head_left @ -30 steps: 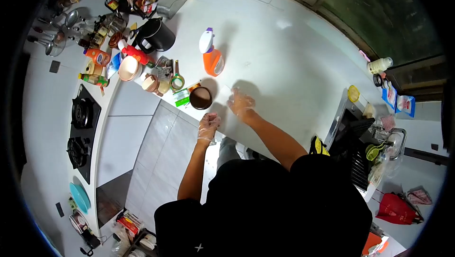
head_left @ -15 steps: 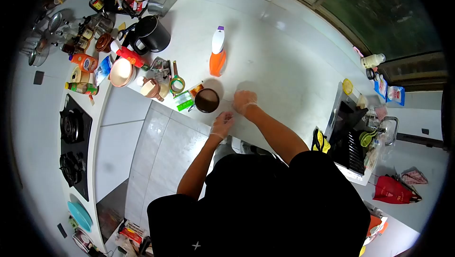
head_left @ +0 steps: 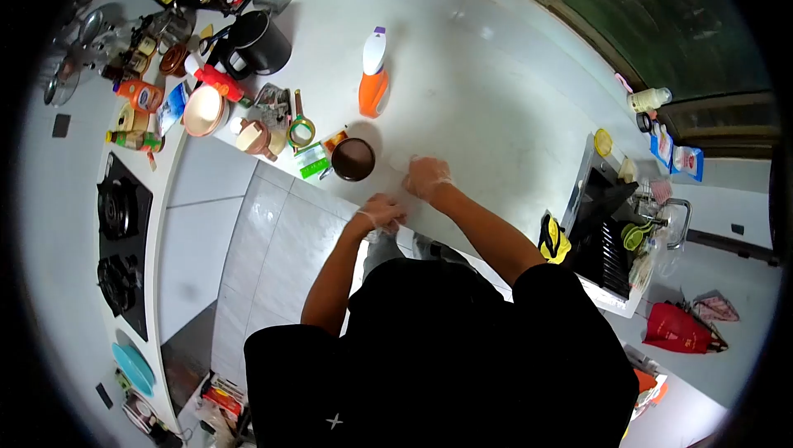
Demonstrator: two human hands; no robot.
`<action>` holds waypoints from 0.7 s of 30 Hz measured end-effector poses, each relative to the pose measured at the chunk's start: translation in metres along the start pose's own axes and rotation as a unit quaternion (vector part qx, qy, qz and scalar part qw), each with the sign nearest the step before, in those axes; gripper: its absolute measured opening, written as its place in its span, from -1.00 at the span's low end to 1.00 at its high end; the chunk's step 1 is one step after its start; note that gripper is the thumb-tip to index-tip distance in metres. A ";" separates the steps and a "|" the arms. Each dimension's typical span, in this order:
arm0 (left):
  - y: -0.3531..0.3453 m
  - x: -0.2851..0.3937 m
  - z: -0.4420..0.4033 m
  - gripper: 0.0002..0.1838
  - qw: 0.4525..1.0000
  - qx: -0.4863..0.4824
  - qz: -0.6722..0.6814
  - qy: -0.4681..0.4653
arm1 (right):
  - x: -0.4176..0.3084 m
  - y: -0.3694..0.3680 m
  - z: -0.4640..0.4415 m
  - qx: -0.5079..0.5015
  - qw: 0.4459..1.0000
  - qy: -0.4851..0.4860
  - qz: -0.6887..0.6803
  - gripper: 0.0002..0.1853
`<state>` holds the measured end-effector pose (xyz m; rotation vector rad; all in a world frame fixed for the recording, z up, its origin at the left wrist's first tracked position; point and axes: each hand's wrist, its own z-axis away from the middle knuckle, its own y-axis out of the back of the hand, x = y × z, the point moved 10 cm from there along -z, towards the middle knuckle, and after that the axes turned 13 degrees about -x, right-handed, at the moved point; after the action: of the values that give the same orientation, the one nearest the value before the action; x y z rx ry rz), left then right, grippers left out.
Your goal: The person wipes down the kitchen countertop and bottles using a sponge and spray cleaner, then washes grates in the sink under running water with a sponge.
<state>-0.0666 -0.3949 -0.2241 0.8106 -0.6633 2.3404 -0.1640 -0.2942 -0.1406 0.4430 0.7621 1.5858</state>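
Both my hands wear thin clear plastic gloves. My right hand (head_left: 427, 179) is closed in a loose fist low over the white countertop (head_left: 487, 118); whatever is under its fingers does not show. At the counter's front edge, my left hand (head_left: 383, 212) has its fingers curled together, and I cannot make out anything in them. Just left of my hands stands a dark brown round pot (head_left: 353, 160). Beyond it an orange spray bottle (head_left: 374, 93) with a white and purple top stands upright. A green packet (head_left: 313, 161) lies beside the pot.
Left along the counter are a tape roll (head_left: 301, 131), a brown-and-cream jug (head_left: 258, 140), a pink-rimmed bowl (head_left: 204, 112) and a black kettle (head_left: 258, 43). A gas hob (head_left: 124, 237) is far left. On the right, a sink (head_left: 601, 237) has yellow-black gloves (head_left: 553, 239) at its edge.
The view has shifted slightly, so the counter items sit a little further left and up. My left hand has turned slightly and moved left; my right hand stays closed at nearly the same place.
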 end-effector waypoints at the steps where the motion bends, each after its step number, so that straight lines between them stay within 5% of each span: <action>1: -0.003 0.000 0.014 -0.60 1.000 -0.020 -0.014 0.009 | -0.002 -0.001 0.006 -0.002 1.000 -0.004 -0.018 -0.68; 8: 0.001 -0.034 0.050 -0.53 0.987 0.151 0.041 0.039 | -0.005 -0.079 -0.006 -0.056 0.986 0.015 -0.155 -0.64; 12: 0.008 -0.076 0.037 -0.55 0.964 0.248 -0.043 0.085 | -0.034 -0.108 0.004 -0.107 0.950 0.158 -0.247 -0.61; 21: -0.003 -0.090 0.053 -0.49 0.920 0.320 0.227 0.021 | -0.013 -0.097 0.011 -0.032 0.958 0.170 -0.231 -0.61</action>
<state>0.0153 -0.4559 -0.2472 0.9446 -0.0358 3.0548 -0.0843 -0.3022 -0.1982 -0.0637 0.9890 1.2483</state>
